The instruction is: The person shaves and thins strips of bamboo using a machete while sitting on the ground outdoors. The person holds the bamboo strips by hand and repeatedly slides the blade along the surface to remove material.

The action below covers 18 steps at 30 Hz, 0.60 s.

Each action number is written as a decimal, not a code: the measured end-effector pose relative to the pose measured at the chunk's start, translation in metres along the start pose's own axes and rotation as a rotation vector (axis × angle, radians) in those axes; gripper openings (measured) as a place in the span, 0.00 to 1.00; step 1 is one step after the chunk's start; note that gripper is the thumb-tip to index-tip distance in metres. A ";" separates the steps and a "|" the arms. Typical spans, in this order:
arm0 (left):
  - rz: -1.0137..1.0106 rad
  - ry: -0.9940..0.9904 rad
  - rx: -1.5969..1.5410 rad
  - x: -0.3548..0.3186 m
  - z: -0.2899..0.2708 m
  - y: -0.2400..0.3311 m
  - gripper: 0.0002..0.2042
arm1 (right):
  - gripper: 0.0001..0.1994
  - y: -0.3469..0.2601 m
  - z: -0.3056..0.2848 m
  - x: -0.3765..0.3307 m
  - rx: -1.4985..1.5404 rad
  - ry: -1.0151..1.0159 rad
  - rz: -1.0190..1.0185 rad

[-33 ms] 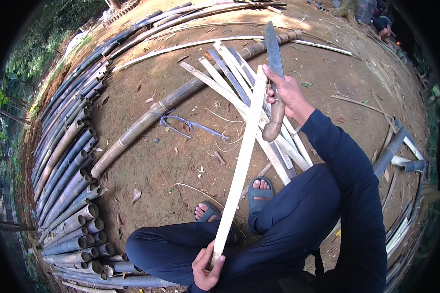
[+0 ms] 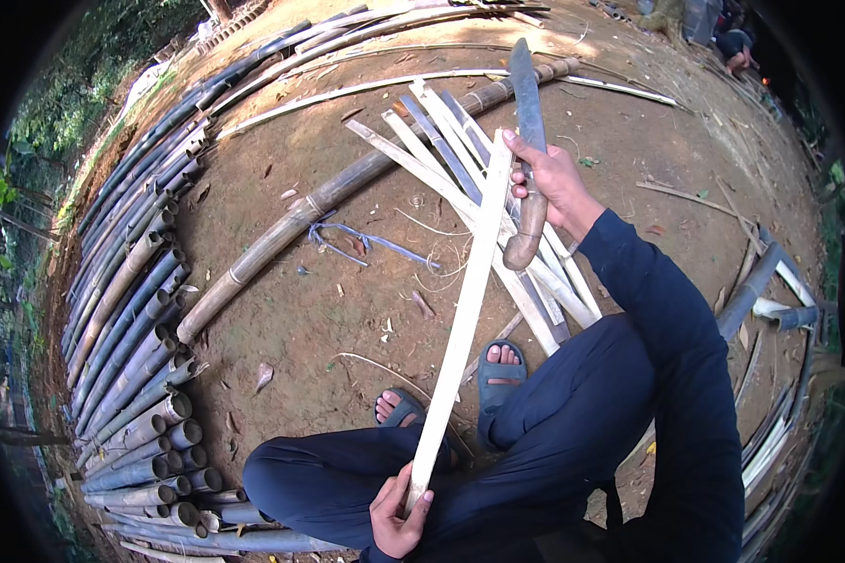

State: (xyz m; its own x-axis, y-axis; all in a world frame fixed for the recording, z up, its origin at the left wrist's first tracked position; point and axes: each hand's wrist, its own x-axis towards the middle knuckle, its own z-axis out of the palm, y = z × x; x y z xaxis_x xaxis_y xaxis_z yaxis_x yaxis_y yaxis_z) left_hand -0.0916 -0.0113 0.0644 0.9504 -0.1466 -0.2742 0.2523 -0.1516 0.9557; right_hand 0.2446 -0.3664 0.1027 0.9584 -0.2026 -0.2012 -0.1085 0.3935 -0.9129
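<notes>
No packages, labels, signs or screens show, as far as the bent, dark rim allows

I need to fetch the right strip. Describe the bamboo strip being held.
On the dirt ground, find the seated person's left hand and follow up. The pale bamboo strip rises from it toward the knife; unlike the flat-lying split strips, it is raised.

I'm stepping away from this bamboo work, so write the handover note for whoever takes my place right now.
Left hand: gripping the near end of a pale bamboo strip that slants up and away.
Right hand: holding a machete, blade against the strip's far end.
More split strips lie on the dirt ahead; whole bamboo poles are stacked at left.
Done: several strips split. Left: working the held strip.
</notes>
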 end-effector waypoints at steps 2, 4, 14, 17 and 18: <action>0.011 0.003 0.008 0.000 0.000 0.000 0.24 | 0.19 0.001 -0.003 0.002 -0.032 0.017 -0.022; -0.014 0.011 0.022 0.001 0.002 0.004 0.24 | 0.18 0.003 -0.002 0.002 -0.091 0.051 -0.047; -0.038 0.011 -0.023 0.001 -0.001 -0.002 0.24 | 0.14 0.005 -0.001 -0.002 -0.123 0.156 -0.040; -0.032 -0.011 -0.019 0.002 -0.004 -0.008 0.24 | 0.13 0.004 -0.008 0.000 -0.105 0.122 -0.015; -0.073 0.002 -0.057 0.002 -0.004 -0.007 0.24 | 0.13 0.006 -0.010 0.001 -0.092 0.094 0.016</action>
State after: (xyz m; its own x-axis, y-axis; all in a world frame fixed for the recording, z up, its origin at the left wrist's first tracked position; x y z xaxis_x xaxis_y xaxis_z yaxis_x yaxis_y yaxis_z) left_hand -0.0912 -0.0066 0.0575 0.9294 -0.1355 -0.3433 0.3309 -0.1057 0.9377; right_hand 0.2420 -0.3735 0.0932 0.9277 -0.2818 -0.2450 -0.1520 0.3142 -0.9371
